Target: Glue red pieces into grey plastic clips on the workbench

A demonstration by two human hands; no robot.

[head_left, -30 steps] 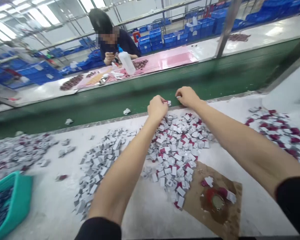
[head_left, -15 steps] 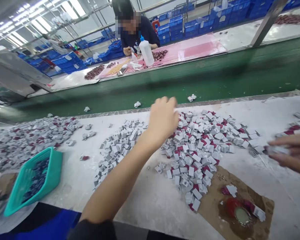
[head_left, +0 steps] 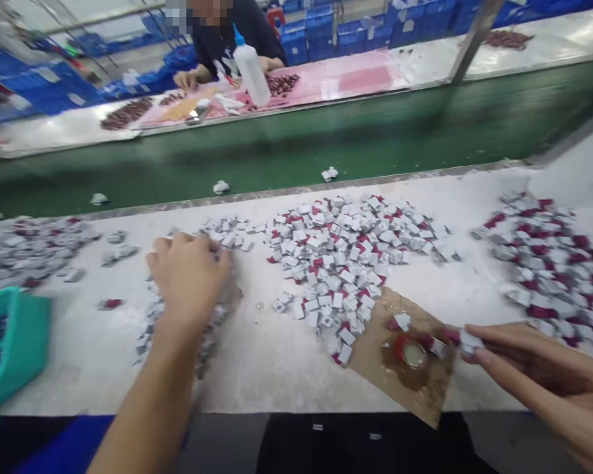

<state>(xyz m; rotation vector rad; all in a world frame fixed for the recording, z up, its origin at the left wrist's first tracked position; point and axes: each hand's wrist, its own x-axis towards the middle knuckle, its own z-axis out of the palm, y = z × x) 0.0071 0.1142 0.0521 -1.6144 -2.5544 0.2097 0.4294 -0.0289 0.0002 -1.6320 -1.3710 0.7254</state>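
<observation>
Grey-and-maroon piece (head_left: 469, 342) at lower right of frame, pinched by right hand (head_left: 543, 372), thumb opposite fingers. Probably light, stiff; best held by flat grey sides. Left hand (head_left: 190, 273) over grey pile (head_left: 227, 232), left of centre; grip hidden, cannot tell.

No wording or number can be read. Pale labels (head_left: 76, 100) stand on the blue crates (head_left: 54, 85) at the upper left and top right of the frame, too blurred to decipher. Two small whitish marks (head_left: 317, 427) on black fabric (head_left: 321, 454), bottom centre, are likewise illegible.
</observation>
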